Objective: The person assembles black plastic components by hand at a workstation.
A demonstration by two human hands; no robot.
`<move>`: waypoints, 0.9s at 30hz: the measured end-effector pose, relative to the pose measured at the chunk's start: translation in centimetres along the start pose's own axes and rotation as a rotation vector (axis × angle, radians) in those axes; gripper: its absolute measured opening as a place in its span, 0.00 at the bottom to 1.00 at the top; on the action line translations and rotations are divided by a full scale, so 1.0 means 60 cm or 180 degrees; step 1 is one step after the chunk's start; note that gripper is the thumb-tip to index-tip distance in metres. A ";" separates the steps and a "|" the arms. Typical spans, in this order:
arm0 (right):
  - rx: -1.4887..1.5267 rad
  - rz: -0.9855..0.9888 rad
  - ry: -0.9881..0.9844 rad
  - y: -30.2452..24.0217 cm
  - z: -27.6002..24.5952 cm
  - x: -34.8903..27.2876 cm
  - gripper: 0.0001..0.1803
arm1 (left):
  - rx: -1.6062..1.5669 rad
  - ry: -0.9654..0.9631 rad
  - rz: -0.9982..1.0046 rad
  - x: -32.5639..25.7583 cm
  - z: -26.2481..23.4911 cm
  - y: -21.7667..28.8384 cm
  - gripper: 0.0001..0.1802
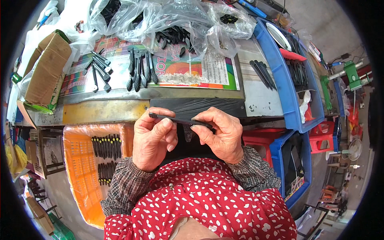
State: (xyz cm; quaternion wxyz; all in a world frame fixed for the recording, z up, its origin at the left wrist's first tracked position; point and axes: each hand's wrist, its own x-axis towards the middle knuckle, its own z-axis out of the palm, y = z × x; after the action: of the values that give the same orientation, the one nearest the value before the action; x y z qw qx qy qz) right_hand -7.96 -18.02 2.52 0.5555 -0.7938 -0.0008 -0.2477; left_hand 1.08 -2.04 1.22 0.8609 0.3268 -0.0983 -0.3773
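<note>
In front of my chest, over the table's near edge, a slim black handle-like piece [182, 121] lies nearly level between both hands. My left hand [155, 134] pinches its left end between thumb and fingers. Its right end is gripped by my right hand [221, 134], thumb below and fingers above. Just beyond, several similar black pieces [140, 70] are laid side by side on a colourful printed sheet [192, 80]. To their left is a loose pile of black pieces with shiny metal parts [100, 69]. More slim black pieces [263, 74] rest at the right.
An orange crate [76, 172] at lower left holds rows of black pieces with yellow-green ends [107, 147]. Clear plastic bags [160, 16] with black parts cover the far table. A cardboard box [47, 68] stands left; blue bins [276, 72] and red stools [322, 136] are right.
</note>
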 end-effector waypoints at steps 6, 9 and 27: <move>-0.0334 -0.0292 -0.0600 -0.001 -0.035 0.033 0.15 | 0.0306 0.0041 0.0547 0.019 0.001 0.008 0.09; -0.0713 -0.0247 -0.0443 0.003 -0.067 0.056 0.14 | 0.0580 -0.0174 0.0648 0.031 -0.002 0.018 0.08; -0.4002 0.0391 0.0739 0.147 -0.264 0.095 0.08 | 0.0918 0.0065 0.0608 0.043 0.013 0.014 0.12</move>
State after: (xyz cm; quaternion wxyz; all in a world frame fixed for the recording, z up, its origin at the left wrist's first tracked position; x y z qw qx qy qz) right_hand -6.72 -36.91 1.12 -0.0063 -0.9345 0.2502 -0.2530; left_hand 3.05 -3.80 2.15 0.8380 0.4400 -0.1732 -0.2725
